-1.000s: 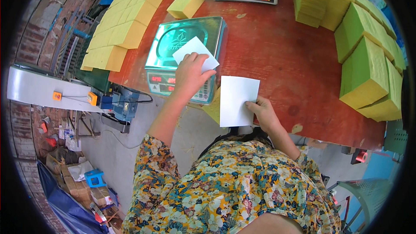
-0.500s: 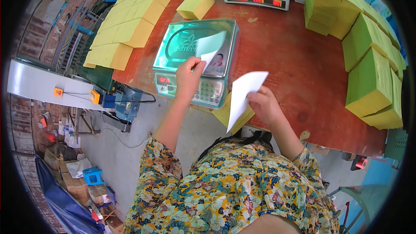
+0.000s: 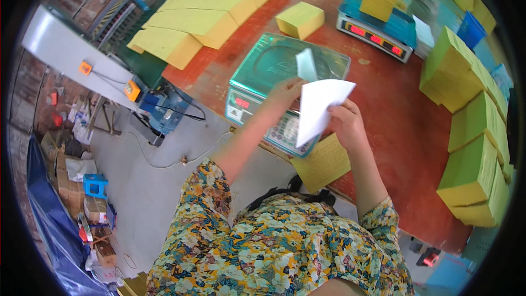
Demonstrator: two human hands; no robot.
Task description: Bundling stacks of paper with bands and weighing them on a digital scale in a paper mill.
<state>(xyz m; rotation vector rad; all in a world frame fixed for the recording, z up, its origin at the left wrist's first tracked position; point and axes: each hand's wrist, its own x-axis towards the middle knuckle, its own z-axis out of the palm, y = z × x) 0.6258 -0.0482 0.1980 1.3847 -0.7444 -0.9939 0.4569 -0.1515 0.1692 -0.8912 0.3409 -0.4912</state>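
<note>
My right hand (image 3: 348, 123) pinches a stiff white sheet of paper (image 3: 324, 108) by its right edge, holding it above the front of a digital scale (image 3: 274, 85). On the paper's left side, my left hand (image 3: 282, 97) is slightly blurred; its fingers curl in against the paper's edge, with the tips partly hidden. Behind the paper, a pale strip (image 3: 307, 64) shows over the scale's shiny plate; whether it is another sheet or a reflection I cannot tell. The scale has a red display and a keypad, partly covered by my left arm and the paper.
Yellow paper blocks (image 3: 192, 24) line the table's left side, and more stacks (image 3: 476, 159) stand on the right. One block (image 3: 300, 20) lies behind the scale. A second scale (image 3: 378, 24) bears a yellow stack. Below the front scale is a yellow sheet (image 3: 323, 163) at the red table's (image 3: 394, 159) edge.
My left hand has moved away from over the scale plate to the paper in my right hand. The view has turned, and more of the table's far side shows.
</note>
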